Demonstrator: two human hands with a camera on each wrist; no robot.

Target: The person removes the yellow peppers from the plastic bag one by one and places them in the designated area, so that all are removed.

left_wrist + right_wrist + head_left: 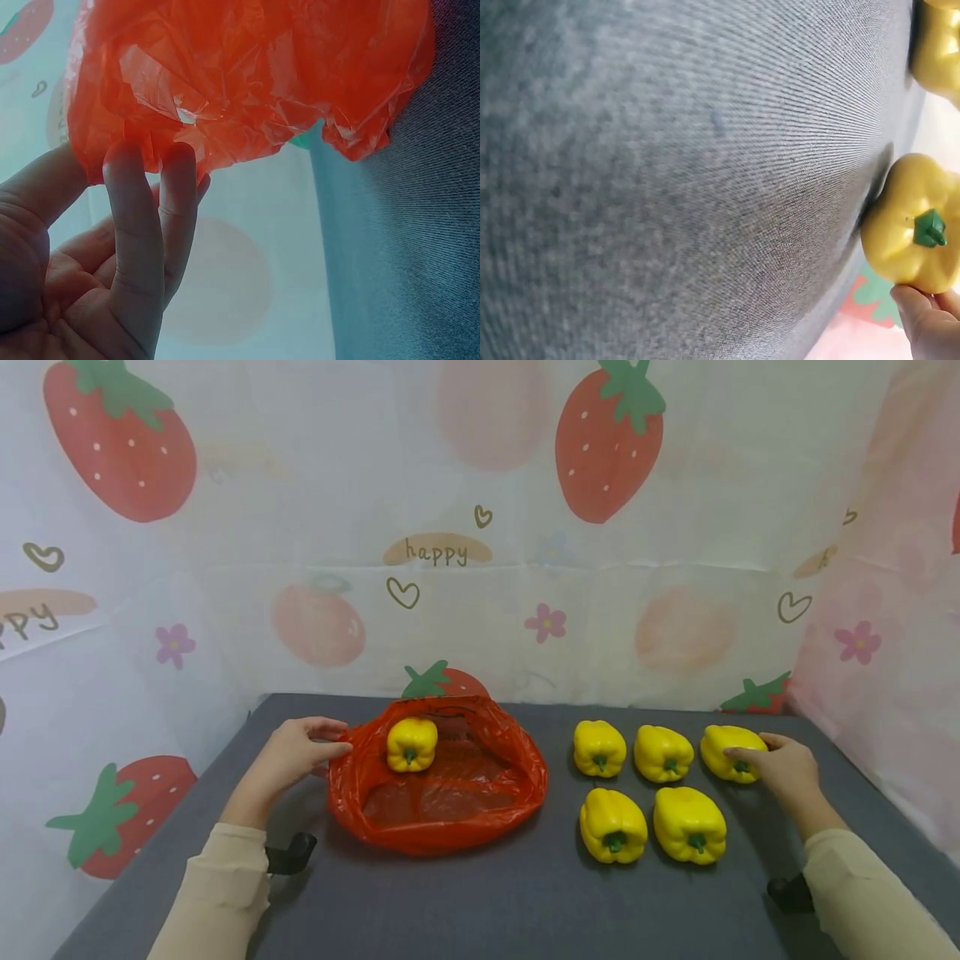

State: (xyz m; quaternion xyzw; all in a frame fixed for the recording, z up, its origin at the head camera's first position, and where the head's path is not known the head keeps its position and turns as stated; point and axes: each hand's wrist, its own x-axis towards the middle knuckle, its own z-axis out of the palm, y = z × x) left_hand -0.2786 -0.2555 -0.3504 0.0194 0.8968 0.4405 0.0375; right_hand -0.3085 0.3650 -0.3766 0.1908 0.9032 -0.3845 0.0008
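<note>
A red plastic bag (442,839) lies with its mouth open on the left of the table, and one yellow bell pepper (412,745) sits inside it. My left hand (288,760) pinches the bag's left rim between thumb and fingers; in the left wrist view the fingertips press into the thin red plastic (247,82). At the far right, my right hand (787,768) holds a yellow bell pepper (720,752) by its right side, thumb in front. That pepper (907,217) shows its green stem in the right wrist view.
Beside the held pepper stand two more yellow peppers in the back row, one at its left (663,753) and another farther left (599,748). Two peppers (612,825) (689,825) form a front row. A strawberry-print curtain (480,627) hangs behind the grey table (480,910).
</note>
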